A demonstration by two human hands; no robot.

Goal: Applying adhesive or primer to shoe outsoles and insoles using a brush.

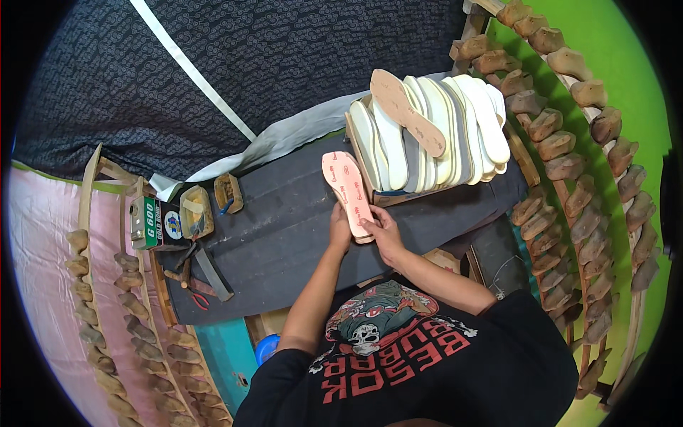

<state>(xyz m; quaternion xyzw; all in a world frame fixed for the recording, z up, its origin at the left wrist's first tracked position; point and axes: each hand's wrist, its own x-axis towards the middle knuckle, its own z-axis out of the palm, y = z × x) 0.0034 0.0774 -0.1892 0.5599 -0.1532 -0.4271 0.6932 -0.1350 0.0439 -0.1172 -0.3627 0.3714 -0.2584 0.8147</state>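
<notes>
- I have the pink insole (343, 183) at the middle of the frame, off the dark bench (277, 220) as far as I can judge, with both hands at its lower part.
- The right hand (384, 233) pinches it: the thumb lies flat on the printed pink face near the lower end, the fingers partly under the right edge.
- The left hand (341, 231) touches the left edge; its fingers go out of sight beneath, so I cannot tell whether it grips or merely supports.
- From the hands, the insole reaches away toward the top of the frame, leaning a little left; its long axis runs from just left of centre down to the lower right.
- Its broad end points up the frame, its narrower end toward the black shirt (427, 341) (more edges show beneath that end, though I can't count layers from here).
- The box (390, 201) of pale and grey insoles (461, 128) sits upper right of centre, just beside the pink piece; the right hand is nearer to it.
- On that pile, a tan insole (408, 114) lies slanted the same way, but more steeply off vertical.
</notes>
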